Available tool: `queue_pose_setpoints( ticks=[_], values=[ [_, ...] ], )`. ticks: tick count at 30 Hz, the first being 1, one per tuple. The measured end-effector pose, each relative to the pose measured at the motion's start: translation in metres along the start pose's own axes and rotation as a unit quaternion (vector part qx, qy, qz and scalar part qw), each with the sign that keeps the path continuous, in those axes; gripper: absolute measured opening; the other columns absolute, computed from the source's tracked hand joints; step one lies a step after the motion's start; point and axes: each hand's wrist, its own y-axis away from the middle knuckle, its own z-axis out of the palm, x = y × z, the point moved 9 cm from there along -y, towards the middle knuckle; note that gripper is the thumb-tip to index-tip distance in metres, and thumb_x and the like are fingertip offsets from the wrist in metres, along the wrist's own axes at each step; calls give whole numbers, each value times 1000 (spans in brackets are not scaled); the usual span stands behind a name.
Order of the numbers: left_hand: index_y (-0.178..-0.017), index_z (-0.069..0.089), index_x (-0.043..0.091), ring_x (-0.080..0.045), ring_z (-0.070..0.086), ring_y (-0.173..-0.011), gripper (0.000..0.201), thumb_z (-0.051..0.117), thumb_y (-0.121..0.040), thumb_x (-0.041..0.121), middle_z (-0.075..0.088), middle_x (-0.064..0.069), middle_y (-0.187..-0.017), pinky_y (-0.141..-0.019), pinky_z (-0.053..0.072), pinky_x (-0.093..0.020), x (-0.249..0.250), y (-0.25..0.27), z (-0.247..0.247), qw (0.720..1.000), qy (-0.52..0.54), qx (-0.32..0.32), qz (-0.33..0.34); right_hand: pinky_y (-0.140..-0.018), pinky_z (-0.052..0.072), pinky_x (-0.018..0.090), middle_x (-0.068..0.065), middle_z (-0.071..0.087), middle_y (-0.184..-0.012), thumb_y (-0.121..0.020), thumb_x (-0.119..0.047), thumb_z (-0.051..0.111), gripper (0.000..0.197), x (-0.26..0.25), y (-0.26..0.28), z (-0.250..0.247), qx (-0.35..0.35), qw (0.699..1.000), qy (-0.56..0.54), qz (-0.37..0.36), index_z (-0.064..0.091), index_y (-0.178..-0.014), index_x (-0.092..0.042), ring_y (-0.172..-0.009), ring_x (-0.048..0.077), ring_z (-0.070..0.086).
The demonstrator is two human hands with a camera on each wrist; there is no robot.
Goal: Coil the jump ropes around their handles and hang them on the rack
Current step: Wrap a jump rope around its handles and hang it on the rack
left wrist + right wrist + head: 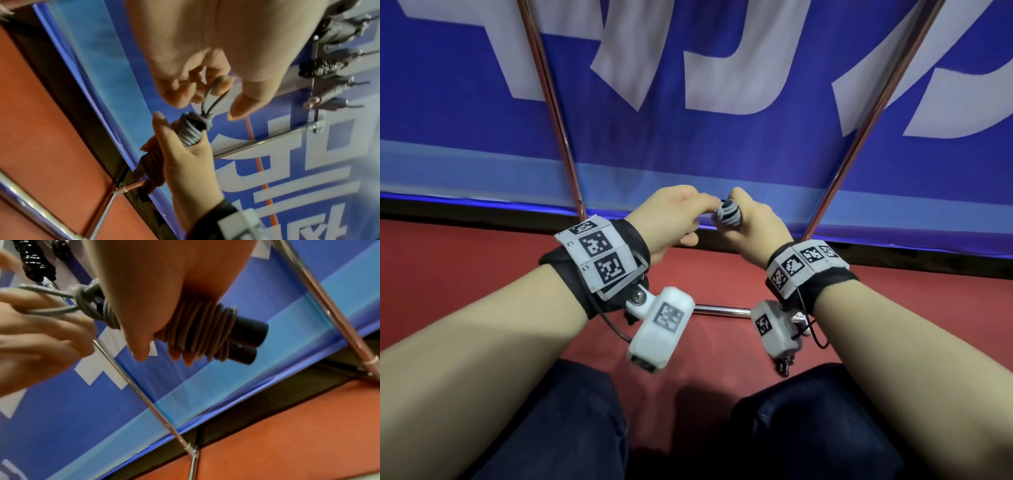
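Blue banner with large white lettering fills the background; red floor below; chrome rack (553,102) tubes slant up on either side of the hands.

Right hand (753,228): fingers wrapped round the bundled jump rope (197,331), two black handles (248,335) side by side with grey cord coiled tight around them. Long axis of the bundle runs across the right palm, handle butts out past the little-finger side, knotted end toward the left hand.

Left hand (674,214): thumb and fingers pinch the small cord loop (216,92) that springs from the knot at the bundle's top. Loop lies just beside the right grip, on its left; the two hands nearly touch.

Other coiled ropes (329,68) hang on rack pegs, up and beyond the hands.

Judgement: coiling looks done and the knot is being finished. Loop is the hanging point; left hand is nearer it, so the lift to a peg likely goes loop-first, bundle hanging below.
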Motion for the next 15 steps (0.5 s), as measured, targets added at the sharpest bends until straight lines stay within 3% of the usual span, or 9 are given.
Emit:
queue_pose_setpoints(
  ticks=[2,4,6,8,10,12,13,15],
  values=[
    [-63,44,16,-11,35,-47,28,69,-73,20,39,-2,-62,-47,32,-22,-2,2,1,1000,-6,-8,8,-56,37,30,0,53,-69,-86,-29,68,30,0,4,12,-36,993,-113,23,42,-85,-14,-61,21,48],
    [-71,50,14,-11,47,-49,18,66,-79,12,49,-4,-63,-54,42,-24,-1,1,-3,999,-18,2,35,-43,35,22,-1,53,-65,-84,-29,72,30,-3,9,24,-77,971,-219,49,44,-85,-19,-46,9,44],
    [-77,53,11,-12,58,-56,13,57,-85,1,58,-6,-65,-66,53,-30,-1,0,-9,998,-14,12,54,-37,36,25,5,54,-65,-84,-25,73,28,-5,13,32,-112,944,-299,78,45,-88,-25,-39,16,44],
    [-77,49,10,-13,65,-62,17,54,-88,-3,64,-6,-64,-76,55,-35,1,-2,-13,997,-21,18,75,-40,41,30,7,54,-67,-82,-21,75,34,-5,15,34,-132,935,-316,91,43,-92,-26,-44,22,47],
    [-76,44,11,-15,68,-63,21,53,-89,-3,67,-6,-63,-75,56,-30,3,-2,-14,995,-28,21,92,-49,48,30,6,56,-77,-79,-11,76,42,-6,17,31,-144,931,-322,92,45,-104,-22,-58,22,54],
    [-75,42,12,-14,69,-61,23,51,-90,-3,67,-8,-62,-70,55,-25,5,-2,-16,994,-35,29,101,-72,50,25,2,57,-97,-78,1,72,51,-10,15,20,-119,931,-336,73,46,-116,-20,-83,17,57],
    [-75,42,12,-13,69,-59,24,51,-90,-4,66,-9,-63,-66,55,-22,5,-3,-18,993,-36,34,103,-82,48,23,2,56,-105,-78,4,70,51,-10,12,13,-96,933,-340,63,49,-117,-20,-93,15,56],
    [-75,43,13,-10,69,-56,24,55,-87,-5,65,-10,-66,-62,52,-19,5,-4,-19,993,-54,39,102,-93,48,30,5,61,-106,-80,4,69,37,-13,9,3,-71,931,-353,55,57,-109,-16,-98,17,58]
  ],
)
